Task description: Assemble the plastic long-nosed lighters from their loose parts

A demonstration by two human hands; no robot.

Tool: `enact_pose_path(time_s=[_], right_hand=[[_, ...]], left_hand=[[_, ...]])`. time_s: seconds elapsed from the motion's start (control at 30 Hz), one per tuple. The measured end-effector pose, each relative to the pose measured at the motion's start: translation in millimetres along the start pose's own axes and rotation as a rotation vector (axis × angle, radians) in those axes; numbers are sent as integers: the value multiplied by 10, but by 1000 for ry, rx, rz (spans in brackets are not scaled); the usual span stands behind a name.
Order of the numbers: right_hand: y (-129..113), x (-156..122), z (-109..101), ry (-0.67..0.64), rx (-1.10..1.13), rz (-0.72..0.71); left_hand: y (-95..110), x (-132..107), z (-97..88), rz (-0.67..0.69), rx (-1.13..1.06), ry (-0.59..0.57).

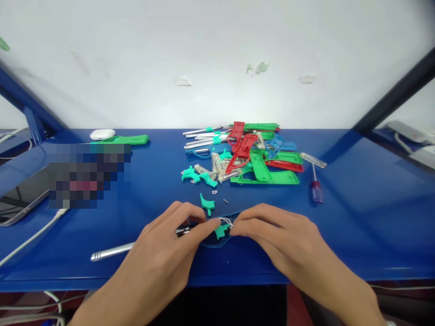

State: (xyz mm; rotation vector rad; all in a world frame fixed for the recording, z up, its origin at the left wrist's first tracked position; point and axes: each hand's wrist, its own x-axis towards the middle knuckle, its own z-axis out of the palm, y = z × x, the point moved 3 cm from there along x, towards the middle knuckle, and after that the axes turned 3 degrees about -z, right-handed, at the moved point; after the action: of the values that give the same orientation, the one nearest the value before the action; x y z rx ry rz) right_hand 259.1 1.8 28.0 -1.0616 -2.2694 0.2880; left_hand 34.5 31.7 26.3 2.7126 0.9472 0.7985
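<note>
A blue plastic lighter housing half lies on the table between my hands, partly covered by them. Inside it sit a teal trigger and thin white wires. A silver metal tube runs out to the left from under my left hand, whose fingers are closed on the housing's left part. The thumb presses near the trigger. My right hand is closed at the housing's right part, fingertips pinched beside the wires; its exact hold is hidden. Just beyond lies a loose teal trigger.
Behind are red housings, green housings, silver tubes and clear parts. A screwdriver lies right. At left are a white case, green housing, phone and cable. A wall stands behind.
</note>
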Motion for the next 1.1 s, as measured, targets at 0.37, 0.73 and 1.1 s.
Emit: enact_pose_path(time_s=[0.37,0.73,1.1], right_hand=[[25,-14,28,-7,8,23],[3,39,0,82,46,99],[103,48,6,-21,-145,8]], left_hand=[[-10,9,0,32,49,-9],[-21,-18,20,-3,24,-13],[-31,-26,19,-35,-28,-49]])
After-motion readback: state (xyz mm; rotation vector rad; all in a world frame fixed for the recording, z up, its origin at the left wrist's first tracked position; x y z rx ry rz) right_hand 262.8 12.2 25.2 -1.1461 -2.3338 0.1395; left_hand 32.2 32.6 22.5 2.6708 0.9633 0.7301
